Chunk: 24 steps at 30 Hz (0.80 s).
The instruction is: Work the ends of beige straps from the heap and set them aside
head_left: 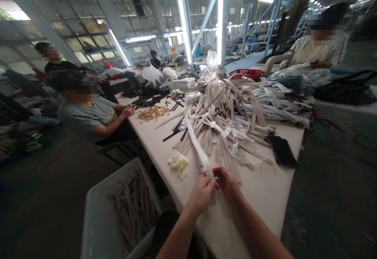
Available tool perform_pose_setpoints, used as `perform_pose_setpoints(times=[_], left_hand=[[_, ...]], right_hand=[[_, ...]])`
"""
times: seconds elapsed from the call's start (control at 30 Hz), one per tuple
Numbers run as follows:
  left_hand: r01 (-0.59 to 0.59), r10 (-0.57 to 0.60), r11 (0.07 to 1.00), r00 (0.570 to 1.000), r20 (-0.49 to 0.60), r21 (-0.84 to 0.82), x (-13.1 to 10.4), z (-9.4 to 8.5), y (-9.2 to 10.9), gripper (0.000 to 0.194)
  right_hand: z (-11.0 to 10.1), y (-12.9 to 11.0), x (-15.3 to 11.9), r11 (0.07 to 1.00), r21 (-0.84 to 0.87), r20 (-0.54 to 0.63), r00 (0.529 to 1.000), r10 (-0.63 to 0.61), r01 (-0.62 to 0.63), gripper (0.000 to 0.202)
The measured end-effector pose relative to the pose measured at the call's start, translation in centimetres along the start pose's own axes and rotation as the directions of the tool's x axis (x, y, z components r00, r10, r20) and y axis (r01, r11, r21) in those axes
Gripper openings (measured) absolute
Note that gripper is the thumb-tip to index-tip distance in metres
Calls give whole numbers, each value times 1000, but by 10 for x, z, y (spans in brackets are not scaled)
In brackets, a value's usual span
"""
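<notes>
Above the near part of the table, my left hand (202, 193) is closed on a beige strap (199, 151) with whitish wrapping, its thumb pressed on the near end. The strap's far part runs away toward a large heap of beige straps (213, 90). My right hand (228, 180) meets the left at the same end, fingers curled in and touching the strap or its wrapping; the exact grip is partly hidden. Loose clear white film strips (225, 131) lie over the heap. A crumpled pale yellow glove-like piece (178, 164) rests left of my hands.
A black phone (282, 151) lies near the table's right edge. Gold metal pieces (153, 112) are piled at the left edge, beside a seated co-worker (88, 109). Below left stands a white bin (91, 212) of straps. Wrapped strap bundles (282, 105) lie back right.
</notes>
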State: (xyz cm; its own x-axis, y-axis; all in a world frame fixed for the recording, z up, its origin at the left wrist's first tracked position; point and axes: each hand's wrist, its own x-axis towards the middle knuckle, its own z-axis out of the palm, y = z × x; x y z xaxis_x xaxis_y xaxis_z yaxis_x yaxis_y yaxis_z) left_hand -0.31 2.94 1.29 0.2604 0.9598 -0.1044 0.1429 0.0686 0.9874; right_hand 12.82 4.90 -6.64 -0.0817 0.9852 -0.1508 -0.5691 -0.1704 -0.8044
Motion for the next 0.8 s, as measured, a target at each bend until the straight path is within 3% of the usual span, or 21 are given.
perform_pose_setpoints(times=[0.07,0.1,0.13,0.2,0.23,0.27,0.37,0.43,0.53,0.63,0.7,0.8], left_hand=[[36,-40,994,998,39,108,-29,-5,7,23],[101,-115,986,988,102,133,-44,-7,7,22],[183,-209,973,957,200,143,-59,-8,6,22],[339,-367,930,832,417,143,-82,-10,-2,19],[395,-405,910,777,482,127,-89,-11,-7,18],[435,-418,896,759,499,90,-91,-12,-11,21],[483,-415,864,845,339,-146,-77,-15,-18,48],[482,-417,826,872,257,-292,-61,-15,-18,58],[457,-402,809,889,218,-369,-46,-10,-13,57],[323,-351,830,936,24,-455,-45,-11,0,49],[202,-307,839,942,-133,-505,-47,-27,21,45],[34,-207,861,935,-289,-507,-61,-77,73,46]], right_hand=[[1,0,0,1000,7,21,1000,24,-24,54],[2,1,0,999,9,28,999,46,-46,52],[3,1,-1,996,-3,42,996,84,-84,50],[7,2,-2,987,-47,58,986,156,-153,48],[8,2,-3,984,-71,62,983,171,-166,49],[9,1,-3,983,-90,67,984,168,-161,52],[10,0,-5,987,-105,92,988,127,-118,60],[9,-1,-5,989,-98,106,987,123,-113,59],[6,-3,-5,992,-63,110,987,114,-107,57],[4,-5,-5,993,-36,88,990,111,-109,57],[4,-6,-6,992,-42,82,989,123,-120,55],[5,-7,-7,988,-65,93,985,143,-137,52]])
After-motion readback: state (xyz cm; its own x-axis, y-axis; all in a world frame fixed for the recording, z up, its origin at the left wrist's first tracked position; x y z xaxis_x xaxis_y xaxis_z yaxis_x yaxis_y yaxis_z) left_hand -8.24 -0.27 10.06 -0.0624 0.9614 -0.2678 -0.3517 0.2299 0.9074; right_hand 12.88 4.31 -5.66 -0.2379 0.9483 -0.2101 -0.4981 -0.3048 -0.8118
